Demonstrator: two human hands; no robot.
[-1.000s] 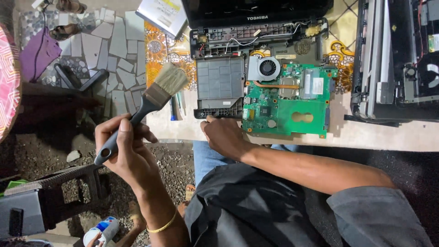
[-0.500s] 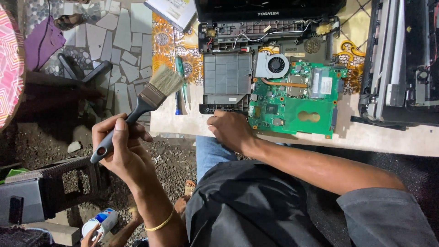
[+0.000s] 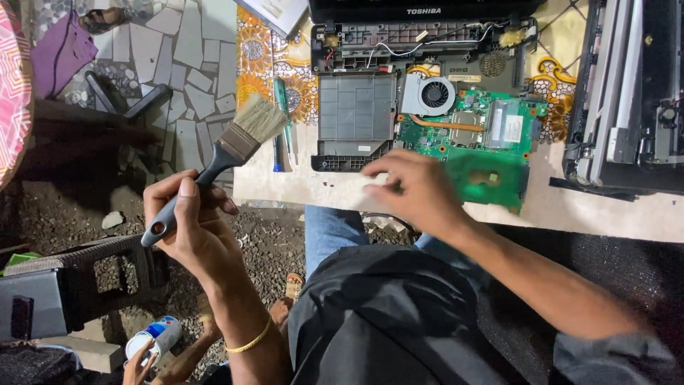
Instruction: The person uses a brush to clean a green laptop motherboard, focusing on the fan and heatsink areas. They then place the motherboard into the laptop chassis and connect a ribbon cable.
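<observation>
My left hand [image 3: 189, 228] is raised off to the left of the table, gripping the grey handle of a wide paintbrush [image 3: 239, 139] whose pale bristles point up and right. Blurred by motion, my right hand [image 3: 417, 189] hovers with fingers extended over the table's near edge, just below the opened laptop base [image 3: 356, 114] and the green motherboard [image 3: 491, 142]. I see nothing in that hand. A round cooling fan [image 3: 434, 93] sits on the board.
Two screwdrivers [image 3: 285, 121] lie on the patterned table [image 3: 306, 187] left of the laptop. Dismantled dark laptop parts [image 3: 627, 93] stand at the right. Lower left, another person's hand holds a white and blue can [image 3: 160, 335] beside a black chair [image 3: 107, 278].
My right hand has lifted from the near corner of the laptop base and swept right, now blurred. The brush hand has stayed raised in about the same pose.
</observation>
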